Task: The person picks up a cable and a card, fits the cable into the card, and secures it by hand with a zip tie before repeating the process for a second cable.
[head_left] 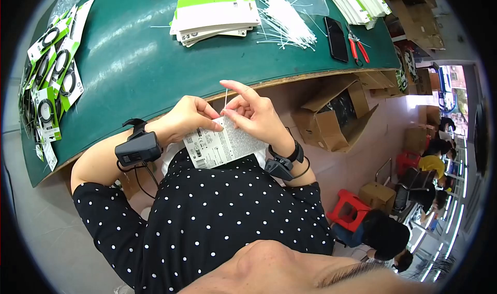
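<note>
A white printed packaging card (pixel 220 148) is tilted in front of my body, just off the table's near edge. My left hand (pixel 189 119) pinches its upper left part between thumb and fingers. At the card's top edge, my right hand (pixel 257 117) has thumb and fingers closed around a thin white cable tie (pixel 226 97), whose end points upward beside the raised index finger. The card's other side is hidden from me. Beyond my hands lie a stack of green-and-white cards (pixel 215 15) and a heap of loose white cable ties (pixel 287 22).
Carded black cables (pixel 54 66) are piled on the green table (pixel 124 61) at the left. Toward the right lie a black phone (pixel 336 39), red-handled cutters (pixel 357 48) and more cards (pixel 357 4). An open cardboard box (pixel 331 126) stands below the table edge. Other people sit at far right.
</note>
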`<state>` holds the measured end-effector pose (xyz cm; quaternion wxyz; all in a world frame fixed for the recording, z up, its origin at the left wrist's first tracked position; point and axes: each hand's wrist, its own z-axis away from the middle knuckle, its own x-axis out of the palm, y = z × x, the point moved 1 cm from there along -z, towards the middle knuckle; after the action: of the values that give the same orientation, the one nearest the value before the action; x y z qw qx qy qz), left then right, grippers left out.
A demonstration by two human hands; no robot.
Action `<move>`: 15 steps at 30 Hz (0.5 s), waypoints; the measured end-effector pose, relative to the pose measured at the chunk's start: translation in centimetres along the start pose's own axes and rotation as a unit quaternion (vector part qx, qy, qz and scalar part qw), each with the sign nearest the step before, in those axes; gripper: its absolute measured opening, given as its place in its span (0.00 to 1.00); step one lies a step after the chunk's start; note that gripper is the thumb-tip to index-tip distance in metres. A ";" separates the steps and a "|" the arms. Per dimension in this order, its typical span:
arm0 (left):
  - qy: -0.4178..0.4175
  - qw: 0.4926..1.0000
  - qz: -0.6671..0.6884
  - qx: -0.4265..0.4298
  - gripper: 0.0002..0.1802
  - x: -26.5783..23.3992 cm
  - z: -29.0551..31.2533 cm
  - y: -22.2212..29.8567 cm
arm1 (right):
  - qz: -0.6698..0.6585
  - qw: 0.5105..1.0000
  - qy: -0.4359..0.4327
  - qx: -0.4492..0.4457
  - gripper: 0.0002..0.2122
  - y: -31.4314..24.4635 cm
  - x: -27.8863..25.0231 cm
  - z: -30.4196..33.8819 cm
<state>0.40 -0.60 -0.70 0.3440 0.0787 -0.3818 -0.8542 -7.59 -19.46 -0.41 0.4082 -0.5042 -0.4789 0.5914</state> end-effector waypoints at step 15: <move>-0.033 0.998 0.031 -0.035 0.11 -0.3 -0.8 -1.2 | -0.120 0.989 0.085 -0.027 0.07 1.0 0.6 -0.2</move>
<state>0.33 -0.33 -2.15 0.3600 0.0267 -0.3654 -0.8580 -7.50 -19.08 -1.50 0.5021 -0.5021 -0.5151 0.4801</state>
